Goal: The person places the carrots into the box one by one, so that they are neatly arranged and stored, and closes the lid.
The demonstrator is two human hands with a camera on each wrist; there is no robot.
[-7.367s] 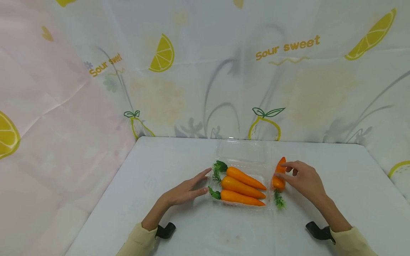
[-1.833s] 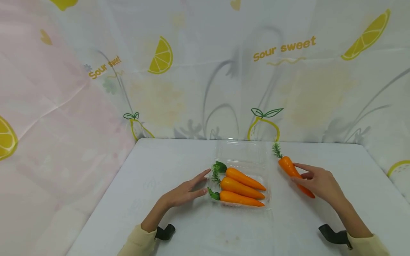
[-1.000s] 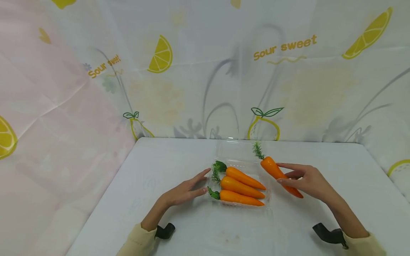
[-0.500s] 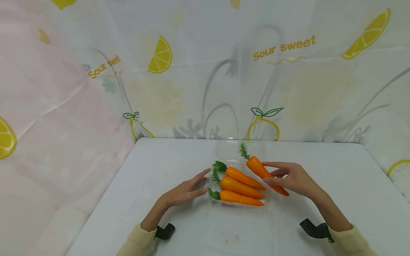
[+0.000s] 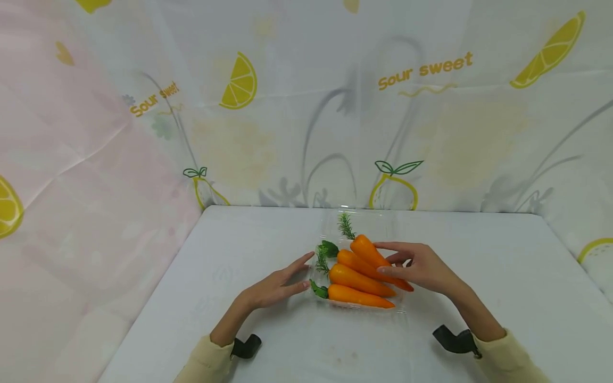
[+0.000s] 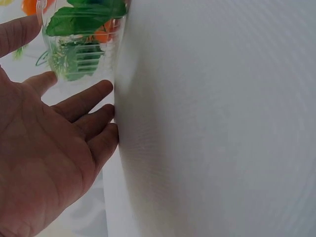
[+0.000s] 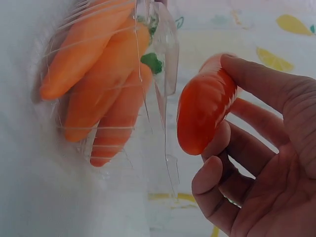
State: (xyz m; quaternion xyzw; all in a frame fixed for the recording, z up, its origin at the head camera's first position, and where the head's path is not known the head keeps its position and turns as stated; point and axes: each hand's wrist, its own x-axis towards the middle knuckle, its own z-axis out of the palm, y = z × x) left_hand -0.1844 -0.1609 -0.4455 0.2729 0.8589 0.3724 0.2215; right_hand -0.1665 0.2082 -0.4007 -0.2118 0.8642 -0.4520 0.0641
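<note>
My right hand (image 5: 421, 267) pinches a carrot (image 5: 365, 247) between thumb and fingers, its feathery green top toward the back. In the head view this carrot overlaps the right part of a clear plastic box (image 5: 401, 303); in the right wrist view the held carrot (image 7: 202, 111) is above the box's rim. Three more carrots lie side by side in the box, the nearest carrot (image 5: 359, 296) along the front wall, their green tops to the left. My left hand (image 5: 278, 287) is at the box's left side, fingers extended, with thumb and fingertips right at the wall.
The box's clear lid (image 5: 373, 223) lies folded back behind it. All stands on a white table (image 5: 230, 239), against a lemon-printed cloth backdrop (image 5: 306, 106). A black wrist mount (image 5: 247, 346) is on the left forearm, and another black mount (image 5: 455, 339) on the right.
The carrot, earlier lying right of the box with its top toward me, has been turned round and carried left over the box by my right hand. The left hand stays put.
</note>
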